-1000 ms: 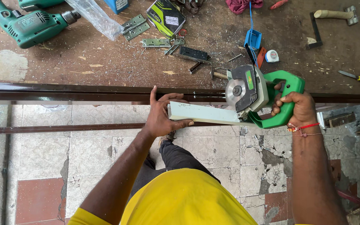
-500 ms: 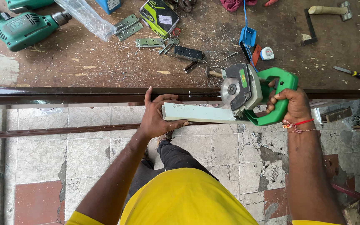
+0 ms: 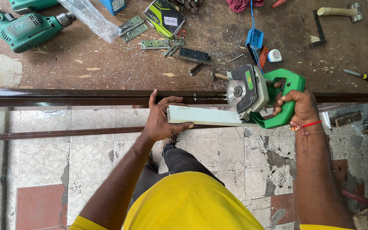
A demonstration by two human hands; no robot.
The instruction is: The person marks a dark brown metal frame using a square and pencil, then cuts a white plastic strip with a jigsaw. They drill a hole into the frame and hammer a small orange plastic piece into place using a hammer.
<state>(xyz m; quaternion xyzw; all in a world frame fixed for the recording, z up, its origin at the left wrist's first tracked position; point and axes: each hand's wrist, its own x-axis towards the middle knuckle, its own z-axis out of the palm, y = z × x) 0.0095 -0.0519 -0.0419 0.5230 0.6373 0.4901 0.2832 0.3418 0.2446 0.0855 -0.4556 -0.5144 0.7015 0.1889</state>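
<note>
Lying left to right along the near edge of the workbench (image 3: 107,68): a long dark-brown metal profile (image 3: 64,97), long axis running across the whole view, left end passing out of the picture, right end reaching toward the far right side. Resting on top of it, a pale green-grey flat bar (image 3: 203,116), also lengthwise left to right, its right end butting against the saw.

Sitting over the profile just right of centre: a green hand-held circular saw (image 3: 256,96), grey blade guard and round blade facing up toward the camera, closed-loop handle pointing right, blade side pointing left along the profile.

Gripping that handle: the right hand (image 3: 297,106), fingers (image 3: 283,102) curling fully closed through the loop, knuckles up, red thread bracelet at the wrist.

Pressing down on the left end of the pale bar: the left hand (image 3: 162,119), fingers mostly spread and flat, fingertips touching the brown profile, thumb hooking over the near edge of the bar. Not closing around anything, only bearing on it.

Running parallel below, over the cracked tiled floor (image 3: 43,157): a thinner brown strip (image 3: 56,133).

Lying further back on the bench, well apart from the hands: a green electric drill (image 3: 18,27) at top left, nose pointing right, steel hinges (image 3: 133,29), a hammer (image 3: 335,11) at top right, and a screwdriver (image 3: 360,76) near the right edge.
</note>
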